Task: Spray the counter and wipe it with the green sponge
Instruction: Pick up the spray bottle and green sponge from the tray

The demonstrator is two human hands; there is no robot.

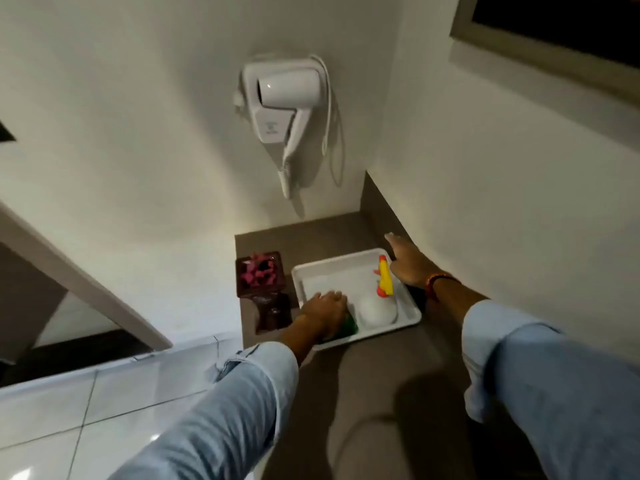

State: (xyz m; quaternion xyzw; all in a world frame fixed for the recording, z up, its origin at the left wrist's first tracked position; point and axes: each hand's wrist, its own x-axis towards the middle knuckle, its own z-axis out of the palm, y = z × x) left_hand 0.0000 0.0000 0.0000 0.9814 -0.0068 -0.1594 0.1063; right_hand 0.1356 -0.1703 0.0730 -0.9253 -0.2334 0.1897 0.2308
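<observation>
A white tray (408,318) sits on the brown counter (374,375) near the corner. In it lies a spray bottle (377,311) with a round white body and a yellow and orange trigger head. The green sponge (349,325) lies in the tray's near left part, mostly covered by my left hand (323,311), which rests on top of it with fingers curled over. My right hand (408,259) hovers just right of the spray head, fingers stretched out and apart, holding nothing.
A dark brown box (259,275) with pink packets stands left of the tray, a dark holder (273,313) in front of it. A white hair dryer (287,98) hangs on the wall above. The counter's left edge drops to a white tiled floor (104,403).
</observation>
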